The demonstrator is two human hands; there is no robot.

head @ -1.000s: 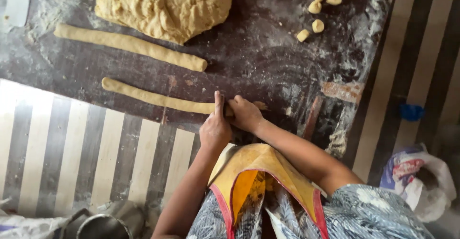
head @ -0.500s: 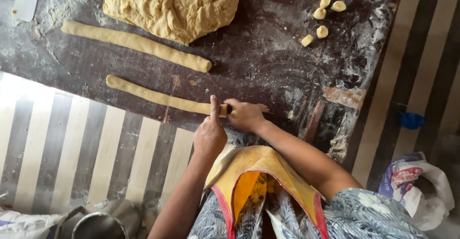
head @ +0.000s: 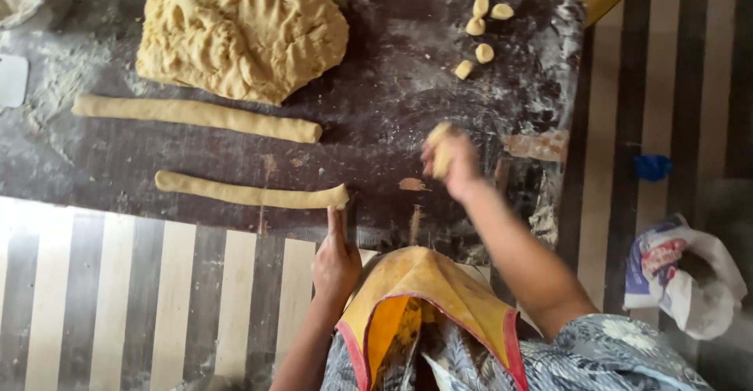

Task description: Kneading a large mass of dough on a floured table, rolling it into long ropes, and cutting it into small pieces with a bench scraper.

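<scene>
A dark floured board [head: 392, 109] lies in front of me. My left hand [head: 336, 259] rests at its near edge, gripping a thin knife beside the cut end of the nearer dough rope [head: 251, 194]. My right hand [head: 447, 160] is lifted and blurred over the board, closed on a small cut piece of dough [head: 438, 149]. A second, longer dough rope [head: 196, 116] lies farther back. Behind it sits a large mound of dough [head: 239, 26]. Several small cut dough pieces [head: 482, 30] lie at the far right of the board.
The board rests on a black and white striped mat [head: 118, 297]. A white plastic bag [head: 682, 273] lies on the floor at the right, with a small blue object [head: 652, 167] beyond it. A white scraper [head: 12, 80] sits at the board's left edge.
My right hand has left the rope's end and risen toward the far right with a cut piece. The left hand stays by the rope's end.
</scene>
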